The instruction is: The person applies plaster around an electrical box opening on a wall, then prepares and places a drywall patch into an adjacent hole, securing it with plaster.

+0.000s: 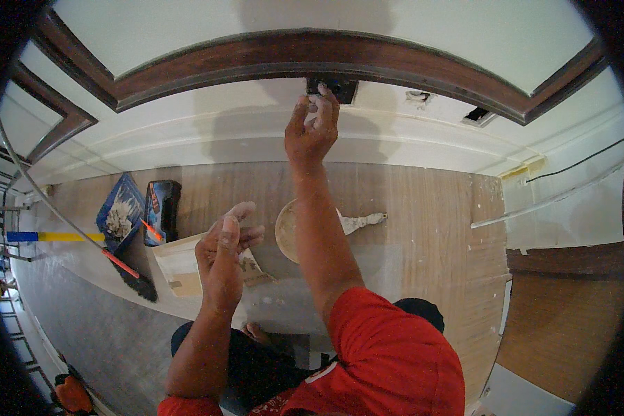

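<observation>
My right hand [312,128] reaches up to the dark square recess [347,92] in the white wall, just below the brown moulding [208,55]; its dusty fingers are closed on something too small to make out. My left hand [225,243] is held lower, open with fingers apart and whitish dust on them. Behind my right forearm lies a round pale container [286,232], with a putty-smeared tool [364,220] sticking out to its right. Beside my left hand a pale board [180,270] lies on the floor.
At left are a blue dustpan [107,215] with debris, a broom [139,281], a black case [163,208] and a yellow-and-blue pole [55,236]. More openings [477,115] are in the wall at right, where a white pipe [534,204] and brown boards [555,326] stand.
</observation>
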A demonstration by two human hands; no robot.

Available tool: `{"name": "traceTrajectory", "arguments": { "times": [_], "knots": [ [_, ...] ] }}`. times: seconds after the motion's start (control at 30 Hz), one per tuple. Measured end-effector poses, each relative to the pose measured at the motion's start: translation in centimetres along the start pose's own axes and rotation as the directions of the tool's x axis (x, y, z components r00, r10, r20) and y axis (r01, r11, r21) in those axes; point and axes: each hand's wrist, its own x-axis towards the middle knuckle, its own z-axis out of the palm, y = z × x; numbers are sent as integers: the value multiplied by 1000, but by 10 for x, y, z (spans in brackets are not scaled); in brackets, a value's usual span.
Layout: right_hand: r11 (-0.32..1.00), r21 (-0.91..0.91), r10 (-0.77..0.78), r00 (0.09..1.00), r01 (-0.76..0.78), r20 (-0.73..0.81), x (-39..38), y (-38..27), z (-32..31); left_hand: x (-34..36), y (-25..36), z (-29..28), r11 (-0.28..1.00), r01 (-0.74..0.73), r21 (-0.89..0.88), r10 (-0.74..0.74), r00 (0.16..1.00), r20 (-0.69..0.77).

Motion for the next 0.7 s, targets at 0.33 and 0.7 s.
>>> {"name": "traceTrajectory", "arguments": {
  "times": [0.33,0.7],
  "knots": [
    [997,-74,17,995,-10,94,-15,2,-4,-1,0,0,999,4,32,-4,1000,14],
    [992,-126,-2,990,20,141,-19,12,-4,-3,3,4,1000,-17,8,16,999,44]
  ]
}}
